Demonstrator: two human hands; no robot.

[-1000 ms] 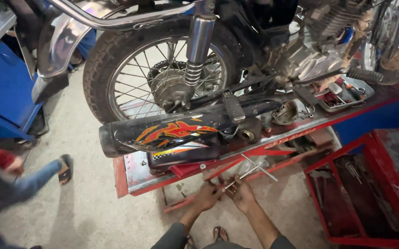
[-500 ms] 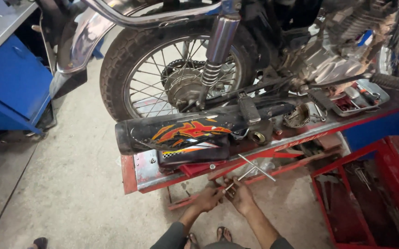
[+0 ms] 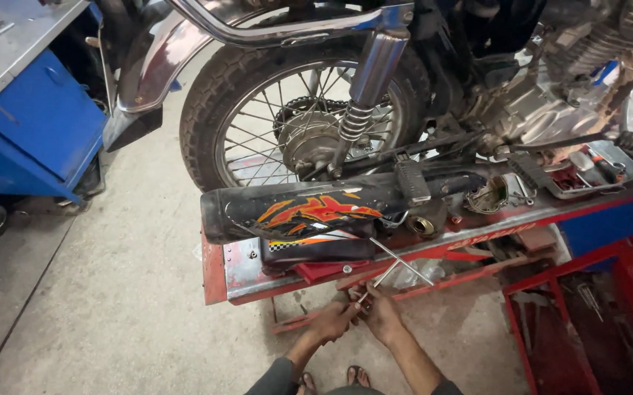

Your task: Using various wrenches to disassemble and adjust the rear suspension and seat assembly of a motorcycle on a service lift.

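Both of my hands meet low in the view, under the red motorcycle lift (image 3: 229,281). My left hand (image 3: 335,320) and my right hand (image 3: 381,311) are closed around the lower end of a metal cross-shaped wrench (image 3: 393,265). The wrench slants up toward the underside of the black exhaust muffler (image 3: 309,208) with orange flame graphics. My sandalled feet (image 3: 331,379) show at the bottom edge.
A motorcycle stands on the lift, with its spoked rear wheel (image 3: 287,132) and chrome shock absorber (image 3: 364,95) above the muffler. A metal tray of parts (image 3: 587,172) sits at the right. A blue workbench (image 3: 24,124) stands at the left. A red tool cart (image 3: 594,322) is at lower right.
The view has shifted so the motorcycle and lift sit further right and a person's arm at the left is out of sight. My hands stay on the wrench.
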